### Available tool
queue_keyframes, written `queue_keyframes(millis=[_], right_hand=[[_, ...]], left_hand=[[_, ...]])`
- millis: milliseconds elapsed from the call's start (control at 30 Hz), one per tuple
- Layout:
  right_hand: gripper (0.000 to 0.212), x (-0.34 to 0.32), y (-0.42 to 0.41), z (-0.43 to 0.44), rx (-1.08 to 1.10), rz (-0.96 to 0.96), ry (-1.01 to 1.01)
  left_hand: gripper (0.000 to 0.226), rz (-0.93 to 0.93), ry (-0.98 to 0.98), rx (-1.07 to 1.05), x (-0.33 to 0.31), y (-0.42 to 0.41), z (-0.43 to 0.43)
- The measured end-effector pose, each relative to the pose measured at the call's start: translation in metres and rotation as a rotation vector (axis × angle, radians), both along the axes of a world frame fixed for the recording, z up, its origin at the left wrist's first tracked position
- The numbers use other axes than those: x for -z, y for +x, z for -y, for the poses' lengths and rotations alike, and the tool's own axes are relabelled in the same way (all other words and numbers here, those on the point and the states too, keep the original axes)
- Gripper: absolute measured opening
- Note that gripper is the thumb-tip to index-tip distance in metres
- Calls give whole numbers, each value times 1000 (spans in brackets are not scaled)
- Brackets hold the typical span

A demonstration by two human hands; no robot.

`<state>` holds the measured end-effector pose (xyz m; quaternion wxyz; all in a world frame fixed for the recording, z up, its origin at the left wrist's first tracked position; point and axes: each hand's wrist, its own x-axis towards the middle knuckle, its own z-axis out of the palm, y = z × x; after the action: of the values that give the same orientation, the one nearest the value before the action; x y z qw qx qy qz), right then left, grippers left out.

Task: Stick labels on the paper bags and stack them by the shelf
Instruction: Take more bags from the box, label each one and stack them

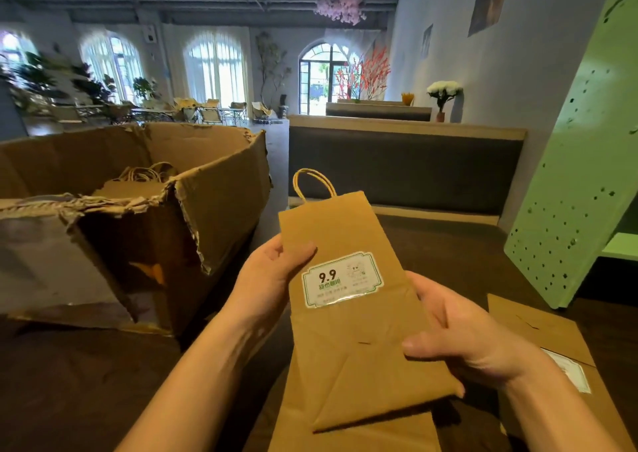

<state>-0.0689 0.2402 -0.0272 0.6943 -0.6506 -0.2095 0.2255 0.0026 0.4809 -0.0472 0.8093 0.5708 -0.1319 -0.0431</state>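
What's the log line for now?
left hand: grips paper bag | right hand: grips paper bag | label: stuck on bag

The person's left hand (272, 272) and right hand (462, 334) were bare. The left forearm (193, 375) and right forearm (559, 410) were uncovered right to the near edge of the view. Faint tendon lines ran along the left wrist.

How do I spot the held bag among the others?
Right of the torn cardboard box, the left hand and right hand hold one flat paper bag above the table. Unlike the bags lying beneath and beside it, its white 9.9 label shows fully.
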Motion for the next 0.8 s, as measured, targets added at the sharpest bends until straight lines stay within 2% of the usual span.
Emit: queue_keyframes(millis=[67, 133, 233, 300, 433, 533, 667, 800], right_hand=[[64, -2, -2, -10, 40, -51, 64], [55, -1, -2, -16, 256, -49, 87], [66, 4, 7, -16, 499, 52, 18], [65, 8, 11, -13, 574, 56, -1], [57, 7, 10, -10, 603, 48, -54], [48, 7, 10, -9, 625, 112, -163], [36, 12, 14, -7, 643, 266, -425], [38, 21, 19, -8, 637, 379, -540]], left_hand=[[43, -22, 25, 22, -4, 0, -2], [56, -33, 90, 65, -4, 0, -4], [61, -4, 196, 107, -6, -3, -5], [55, 17, 195, 91, -6, -4, -2], [41, -25, 193, 10, -3, -2, -1], [36, -8, 294, -2, 0, 0, -4], [27, 126, 474, -90, 7, 2, -4], [21, 285, 609, -187, 20, 7, -2]])
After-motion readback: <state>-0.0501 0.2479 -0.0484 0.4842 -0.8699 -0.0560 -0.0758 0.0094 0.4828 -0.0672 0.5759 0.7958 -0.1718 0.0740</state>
